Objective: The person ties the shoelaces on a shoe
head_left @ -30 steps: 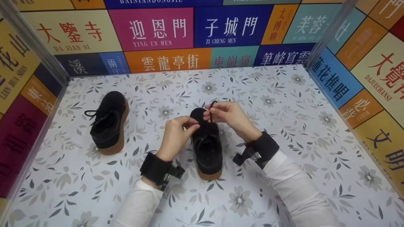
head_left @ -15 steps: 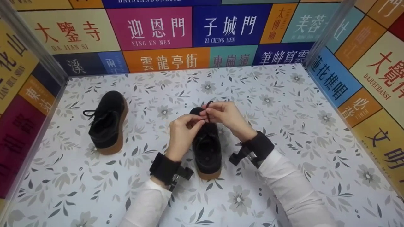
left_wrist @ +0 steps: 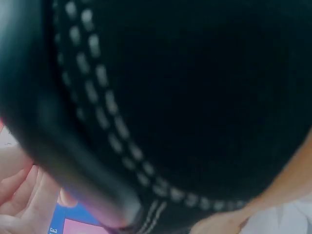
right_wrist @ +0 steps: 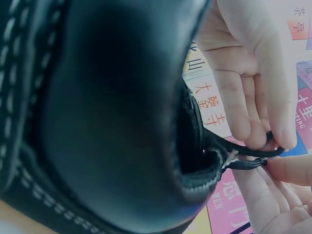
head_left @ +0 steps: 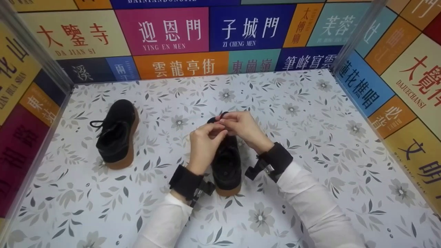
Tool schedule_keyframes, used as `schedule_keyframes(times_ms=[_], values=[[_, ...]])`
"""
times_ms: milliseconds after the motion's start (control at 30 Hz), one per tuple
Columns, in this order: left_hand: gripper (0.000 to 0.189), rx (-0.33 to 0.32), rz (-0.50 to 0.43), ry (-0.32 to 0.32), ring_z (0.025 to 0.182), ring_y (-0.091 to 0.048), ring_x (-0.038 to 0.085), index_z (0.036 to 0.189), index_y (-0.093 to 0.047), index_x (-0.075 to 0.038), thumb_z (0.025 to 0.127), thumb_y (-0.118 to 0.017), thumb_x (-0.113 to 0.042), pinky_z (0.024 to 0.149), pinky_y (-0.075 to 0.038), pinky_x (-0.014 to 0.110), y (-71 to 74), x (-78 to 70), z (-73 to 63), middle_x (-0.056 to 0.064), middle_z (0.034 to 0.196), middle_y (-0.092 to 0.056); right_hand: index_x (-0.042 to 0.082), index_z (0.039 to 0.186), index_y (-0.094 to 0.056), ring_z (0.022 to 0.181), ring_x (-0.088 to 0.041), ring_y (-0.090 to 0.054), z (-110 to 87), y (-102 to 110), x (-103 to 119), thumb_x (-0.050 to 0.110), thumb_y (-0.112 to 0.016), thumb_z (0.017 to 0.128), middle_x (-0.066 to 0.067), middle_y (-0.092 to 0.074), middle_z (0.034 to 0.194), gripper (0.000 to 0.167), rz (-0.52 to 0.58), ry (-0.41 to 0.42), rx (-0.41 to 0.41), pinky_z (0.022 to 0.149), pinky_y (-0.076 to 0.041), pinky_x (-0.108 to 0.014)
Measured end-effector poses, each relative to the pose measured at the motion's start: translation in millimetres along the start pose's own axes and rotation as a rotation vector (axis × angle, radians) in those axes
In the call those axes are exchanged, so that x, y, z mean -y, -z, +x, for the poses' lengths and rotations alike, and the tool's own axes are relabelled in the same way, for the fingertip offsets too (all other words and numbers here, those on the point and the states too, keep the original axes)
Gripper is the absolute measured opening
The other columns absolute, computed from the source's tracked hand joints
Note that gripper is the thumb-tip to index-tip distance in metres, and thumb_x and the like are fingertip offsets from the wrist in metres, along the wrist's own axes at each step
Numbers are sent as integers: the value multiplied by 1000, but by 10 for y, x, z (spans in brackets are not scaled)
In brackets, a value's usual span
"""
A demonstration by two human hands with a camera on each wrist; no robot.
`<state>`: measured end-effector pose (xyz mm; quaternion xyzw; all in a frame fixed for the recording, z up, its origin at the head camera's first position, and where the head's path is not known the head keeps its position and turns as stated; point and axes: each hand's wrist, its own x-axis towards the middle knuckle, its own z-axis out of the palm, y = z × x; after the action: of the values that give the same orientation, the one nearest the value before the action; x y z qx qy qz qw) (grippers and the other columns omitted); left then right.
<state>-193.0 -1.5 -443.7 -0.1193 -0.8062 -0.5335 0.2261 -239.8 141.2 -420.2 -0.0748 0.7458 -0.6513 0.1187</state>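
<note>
A black lace-up shoe with a tan sole (head_left: 229, 193) stands toe-away under both hands in the head view. My left hand (head_left: 204, 141) and right hand (head_left: 248, 130) meet over its toe and front, thumbs and fingers pinched close together. In the right wrist view, the upper hand pinches a looped black shoelace (right_wrist: 246, 150). Just below, the lower hand pinches another shoelace strand (right_wrist: 247, 165). The shoe's black side (left_wrist: 204, 107) with white stitching fills most of the left wrist view, with fingers (left_wrist: 29, 200) showing at lower left. My hands hide the shoe's front.
A matching black shoe (head_left: 124, 110) stands to the left, a lace loop sticking out at its side. The floral-patterned table surface (head_left: 172, 103) lies beneath both shoes. Colourful panels with lettering (head_left: 172, 31) wall in the back and both sides.
My left hand has moved right, closing the gap to my right hand. My right hand has shifted slightly left. The lace loop that stood by its fingers is now mostly hidden. Neither shoe has visibly moved.
</note>
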Motion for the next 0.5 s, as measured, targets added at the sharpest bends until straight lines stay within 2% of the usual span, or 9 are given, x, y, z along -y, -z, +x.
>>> schedule_keyframes(times_ms=[233, 433, 500], values=[[13, 14, 0, -22, 80, -75, 23, 97, -76, 3, 85, -77, -1, 70, -61, 23, -29, 3, -34, 15, 97, -77, -16, 120, -63, 81, -6, -71, 8, 3, -7, 0, -55, 99, -24, -69, 124, 27, 35, -16, -1, 72, -61, -22], [13, -54, 166, -96, 79, -68, 18, 92, -79, -8, 80, -83, -13, 73, -56, 31, -59, 32, -39, 5, 87, -76, -17, 120, -62, 79, -7, -71, -5, 7, -4, 1, -56, 100, -14, -73, 113, 28, 70, -33, -3, 71, -61, -23], [14, -73, 196, -110, 81, -64, 19, 90, -79, -10, 79, -84, -17, 75, -54, 34, -68, 57, -35, 3, 86, -75, -16, 118, -63, 79, -7, -72, -16, 0, 2, 1, -57, 99, -16, -73, 114, 26, 87, -44, -11, 70, -61, -23]])
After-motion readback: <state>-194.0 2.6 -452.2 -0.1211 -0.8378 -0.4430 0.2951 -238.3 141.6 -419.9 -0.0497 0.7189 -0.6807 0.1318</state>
